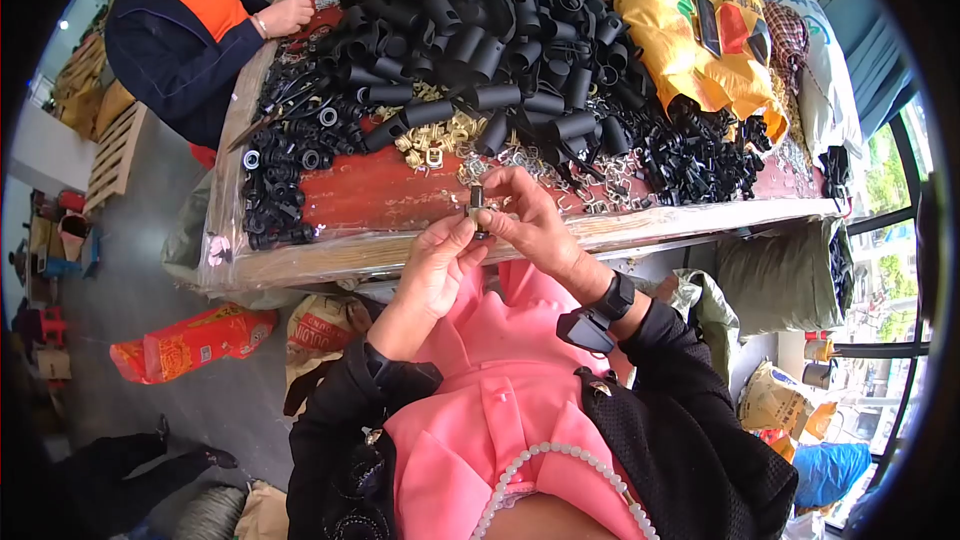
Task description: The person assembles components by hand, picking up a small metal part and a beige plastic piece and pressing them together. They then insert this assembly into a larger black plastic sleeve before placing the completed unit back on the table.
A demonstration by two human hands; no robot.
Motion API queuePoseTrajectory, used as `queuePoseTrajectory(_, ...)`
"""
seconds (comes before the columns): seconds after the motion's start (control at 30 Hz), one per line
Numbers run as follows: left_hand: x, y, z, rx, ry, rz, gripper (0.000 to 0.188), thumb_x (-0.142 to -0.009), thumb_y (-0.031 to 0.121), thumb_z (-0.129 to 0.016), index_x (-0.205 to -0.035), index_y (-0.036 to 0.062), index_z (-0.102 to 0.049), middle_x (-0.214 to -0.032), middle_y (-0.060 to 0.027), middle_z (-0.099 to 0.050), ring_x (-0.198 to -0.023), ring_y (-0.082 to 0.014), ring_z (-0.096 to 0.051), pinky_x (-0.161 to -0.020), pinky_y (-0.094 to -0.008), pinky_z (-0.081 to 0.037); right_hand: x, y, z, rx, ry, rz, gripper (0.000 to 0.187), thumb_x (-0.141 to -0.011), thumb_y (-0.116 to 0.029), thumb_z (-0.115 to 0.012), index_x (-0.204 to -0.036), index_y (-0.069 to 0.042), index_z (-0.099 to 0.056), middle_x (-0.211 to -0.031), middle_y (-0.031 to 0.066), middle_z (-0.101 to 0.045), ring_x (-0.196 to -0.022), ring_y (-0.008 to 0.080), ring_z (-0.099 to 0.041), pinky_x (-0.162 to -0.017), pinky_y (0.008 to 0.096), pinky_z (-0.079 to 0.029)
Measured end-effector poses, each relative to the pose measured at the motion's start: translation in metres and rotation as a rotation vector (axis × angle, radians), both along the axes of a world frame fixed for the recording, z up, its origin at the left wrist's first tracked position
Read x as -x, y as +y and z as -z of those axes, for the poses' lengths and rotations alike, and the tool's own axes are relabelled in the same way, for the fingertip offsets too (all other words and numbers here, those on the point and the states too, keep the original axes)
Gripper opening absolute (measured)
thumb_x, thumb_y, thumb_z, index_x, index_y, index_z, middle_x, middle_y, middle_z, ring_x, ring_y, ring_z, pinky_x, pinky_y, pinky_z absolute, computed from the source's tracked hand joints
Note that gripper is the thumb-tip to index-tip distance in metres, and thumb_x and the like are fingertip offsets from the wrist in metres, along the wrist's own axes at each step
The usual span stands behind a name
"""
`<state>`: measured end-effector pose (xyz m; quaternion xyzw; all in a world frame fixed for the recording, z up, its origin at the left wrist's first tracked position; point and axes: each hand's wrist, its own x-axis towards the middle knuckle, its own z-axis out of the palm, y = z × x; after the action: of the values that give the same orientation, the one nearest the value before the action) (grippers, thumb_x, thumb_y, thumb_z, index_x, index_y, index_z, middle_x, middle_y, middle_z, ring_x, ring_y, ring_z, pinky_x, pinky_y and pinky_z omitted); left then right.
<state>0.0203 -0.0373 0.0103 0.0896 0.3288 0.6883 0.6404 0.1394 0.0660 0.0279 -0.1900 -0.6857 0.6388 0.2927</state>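
Note:
Just in front of the table's near edge, both my hands meet on a small dark cylindrical part (477, 202) held upright. My left hand (436, 268) pinches it low down, thumb against its side. The fingers of my right hand (530, 225) close on it from the other side, covering part of it. A paler band seems to sit at its middle, too small to make out. Beyond my hands lie a heap of yellow brass-coloured fittings (440, 133), scattered silver metal clips (600, 185) and a large pile of black plastic tubes (470, 40).
The red table (350, 188) has a pale wooden rim. Small black parts are heaped at its left (280, 180) and right (700, 155). A yellow sack (660, 20) with a phone (707, 22) on it lies at the right. A co-worker (185, 30) handles parts at the far left.

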Motion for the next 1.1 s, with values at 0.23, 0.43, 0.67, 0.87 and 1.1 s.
queuePoseTrajectory(0.23, 0.035, 0.002, 0.000, 0.002, 0.169, 0.014, 0.016, -0.078, 0.009, -0.055, -0.092, 0.0008, -0.055, -0.087, -0.0087, -0.059, -0.076, -0.0177, -0.058, -0.069, -0.0265, -0.049, -0.040, 0.045, -0.009, -0.474, -0.268, 0.156, 0.014, -0.074, -0.005, -0.058, -0.087, -0.001, -0.054, -0.083, 0.0069, -0.055, -0.072, 0.0156, -0.055, -0.062, 0.0265, -0.045)
queuePoseTrajectory(0.43, 0.059, -0.009, 0.001, 0.061, 0.223, -0.298, 0.014, -0.080, 0.011, -0.052, -0.088, 0.0005, -0.055, -0.085, -0.0093, -0.058, -0.077, -0.0205, -0.058, -0.071, -0.0297, -0.048, -0.135, 0.128, 0.044, -1.156, -0.902, 0.719, 0.011, -0.069, -0.015, -0.056, -0.077, -0.007, -0.054, -0.075, 0.0141, -0.053, -0.068, 0.0307, -0.052, -0.057, 0.0372, -0.042)
queuePoseTrajectory(0.67, 0.030, -0.004, -0.001, 0.058, 0.523, -0.148, 0.027, -0.074, 0.014, -0.061, -0.095, -0.0014, -0.054, -0.084, -0.0085, -0.059, -0.071, -0.0115, -0.056, -0.062, -0.0218, -0.046, -0.176, 0.145, 0.078, -1.165, -1.203, 0.569, 0.025, -0.077, -0.026, -0.049, -0.090, -0.005, -0.050, -0.093, 0.0132, -0.052, -0.079, 0.0315, -0.052, -0.063, 0.0434, -0.039)
queuePoseTrajectory(0.87, 0.024, 0.000, -0.002, -0.038, 0.685, -0.224, 0.029, -0.074, 0.016, -0.063, -0.095, -0.0031, -0.054, -0.082, -0.0072, -0.058, -0.070, -0.0104, -0.055, -0.062, -0.0204, -0.046, -0.148, 0.138, 0.064, -1.198, -1.250, 0.550, 0.028, -0.081, -0.024, -0.045, -0.099, -0.001, -0.045, -0.099, 0.0167, -0.049, -0.087, 0.0329, -0.049, -0.068, 0.0439, -0.038)
queuePoseTrajectory(1.1, 0.009, -0.003, -0.022, -0.041, 0.632, -0.159, 0.026, -0.074, 0.015, -0.063, -0.092, -0.0030, -0.055, -0.080, -0.0041, -0.057, -0.073, -0.0082, -0.053, -0.063, -0.0220, -0.045, -0.159, 0.133, 0.071, -0.922, -0.468, 0.670, 0.016, -0.081, -0.008, -0.046, -0.095, 0.001, -0.049, -0.093, 0.0152, -0.052, -0.078, 0.0258, -0.050, -0.067, 0.0344, -0.040)
